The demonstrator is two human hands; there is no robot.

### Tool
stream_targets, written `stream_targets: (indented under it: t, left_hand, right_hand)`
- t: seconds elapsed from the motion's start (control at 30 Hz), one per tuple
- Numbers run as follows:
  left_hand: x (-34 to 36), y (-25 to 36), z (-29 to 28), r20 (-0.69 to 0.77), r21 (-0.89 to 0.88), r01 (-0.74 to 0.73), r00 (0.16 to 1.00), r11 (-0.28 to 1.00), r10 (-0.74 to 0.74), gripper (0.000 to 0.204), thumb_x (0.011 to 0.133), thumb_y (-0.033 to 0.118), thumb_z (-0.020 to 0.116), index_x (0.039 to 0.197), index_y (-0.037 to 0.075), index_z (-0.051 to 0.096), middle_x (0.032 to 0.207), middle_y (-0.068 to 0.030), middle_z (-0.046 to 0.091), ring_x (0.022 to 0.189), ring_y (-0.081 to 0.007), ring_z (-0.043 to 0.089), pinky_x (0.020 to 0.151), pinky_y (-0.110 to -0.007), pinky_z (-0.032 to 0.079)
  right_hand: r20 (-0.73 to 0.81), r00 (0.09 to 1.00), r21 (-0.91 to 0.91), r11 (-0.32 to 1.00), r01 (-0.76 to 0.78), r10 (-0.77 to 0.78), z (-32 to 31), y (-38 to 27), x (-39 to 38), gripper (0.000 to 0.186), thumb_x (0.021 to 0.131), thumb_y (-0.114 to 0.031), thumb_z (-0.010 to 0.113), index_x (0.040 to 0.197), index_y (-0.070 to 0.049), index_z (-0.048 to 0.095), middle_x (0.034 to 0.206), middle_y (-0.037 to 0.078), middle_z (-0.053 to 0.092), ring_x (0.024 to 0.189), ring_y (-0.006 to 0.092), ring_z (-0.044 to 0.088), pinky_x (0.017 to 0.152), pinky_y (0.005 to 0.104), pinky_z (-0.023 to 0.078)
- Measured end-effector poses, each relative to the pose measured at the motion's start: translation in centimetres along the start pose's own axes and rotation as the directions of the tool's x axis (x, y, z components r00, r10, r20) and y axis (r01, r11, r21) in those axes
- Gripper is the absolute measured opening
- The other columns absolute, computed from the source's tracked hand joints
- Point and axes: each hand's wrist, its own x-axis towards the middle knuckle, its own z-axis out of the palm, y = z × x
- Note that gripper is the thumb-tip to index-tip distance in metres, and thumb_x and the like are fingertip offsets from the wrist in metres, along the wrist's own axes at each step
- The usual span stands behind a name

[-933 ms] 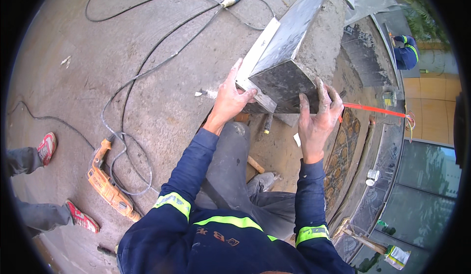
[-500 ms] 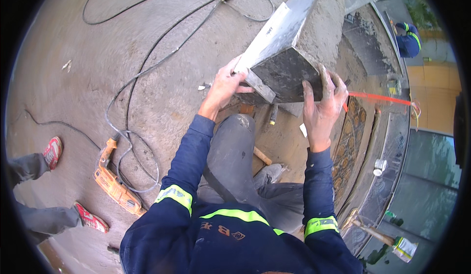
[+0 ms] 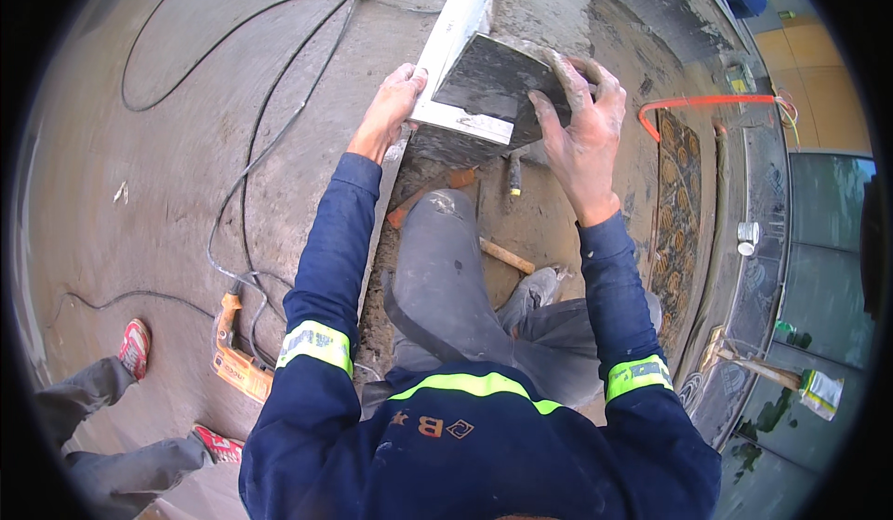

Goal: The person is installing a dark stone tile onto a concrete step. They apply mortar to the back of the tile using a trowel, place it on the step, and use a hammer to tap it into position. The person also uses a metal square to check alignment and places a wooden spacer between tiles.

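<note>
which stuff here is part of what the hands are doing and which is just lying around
In hand:
- stone slab, lifted at its near end
- left hand on its left edge
- right hand gripping its right corner

Lying about:
- orange power tool
- black cable
- hammer
- orange hose
- chisel

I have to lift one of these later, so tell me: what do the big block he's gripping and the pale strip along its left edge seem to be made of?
The block looks like cut stone, possibly granite: dark grey, matte, dusty, with sharp square edges. The pale strip looks like a smooth, flat white board or metal profile; which one cannot be told. Left hand rests on the strip, right hand grips the block's corner.
</note>
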Motion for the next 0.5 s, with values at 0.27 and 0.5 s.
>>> stream_targets:
  t: [0.27, 0.5]
  left_hand:
    - [1.2, 0.1, 0.4, -0.011, 0.245, -0.161, 0.986, 0.956, 0.169, 0.048, 0.112, 0.04, 0.064, 0.133, -0.003, 0.06, 0.112, -0.02, 0.074, 0.093, -0.0229, 0.07, 0.074, -0.04, 0.056]
    - [2.3, -0.6, 0.0, -0.022, 0.32, -0.169, 0.982, 0.932, 0.185, 0.043, 0.113, 0.034, 0.06, 0.132, -0.005, 0.059, 0.115, -0.0185, 0.073, 0.1, -0.0223, 0.068, 0.087, -0.04, 0.055]
  right_hand:
    - [0.017, 0.998, -0.001, 0.998, -0.056, 0.056, -0.4, -0.1, -0.2, 0.057, 0.087, -0.01, 0.088, 0.142, -0.016, 0.073, 0.135, 0.012, 0.065, 0.124, 0.0345, 0.059, 0.108, 0.046, 0.049]
    - [-0.013, 0.998, 0.072, 0.996, -0.057, 0.059, -0.1, 0.9, -0.5, 0.066, 0.084, -0.013, 0.088, 0.147, -0.021, 0.068, 0.141, 0.011, 0.062, 0.129, 0.0337, 0.058, 0.108, 0.0474, 0.046]
